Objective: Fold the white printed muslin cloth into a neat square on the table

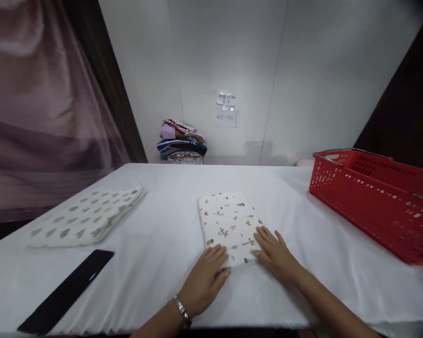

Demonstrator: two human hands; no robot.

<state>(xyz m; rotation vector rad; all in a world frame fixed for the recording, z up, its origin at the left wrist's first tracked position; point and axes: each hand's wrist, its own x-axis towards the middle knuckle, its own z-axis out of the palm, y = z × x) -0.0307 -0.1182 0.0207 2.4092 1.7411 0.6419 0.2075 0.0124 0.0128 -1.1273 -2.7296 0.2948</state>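
A folded white cloth (229,225) printed with small palm trees and other motifs lies flat on the white-covered table (162,211). My left hand (206,279), with a silver bracelet at its wrist, rests on the cloth's near left corner, fingers stretched out. On the right side edge, my right hand (275,253) lies with its fingers spread, touching the fabric. Neither hand grips anything.
A second folded white cloth with grey shapes (88,216) lies at the left. Nearer me is a long black flat strip (66,291). The red plastic basket (370,202) stands at the right. Folded clothes (182,143) are piled by the wall behind the table.
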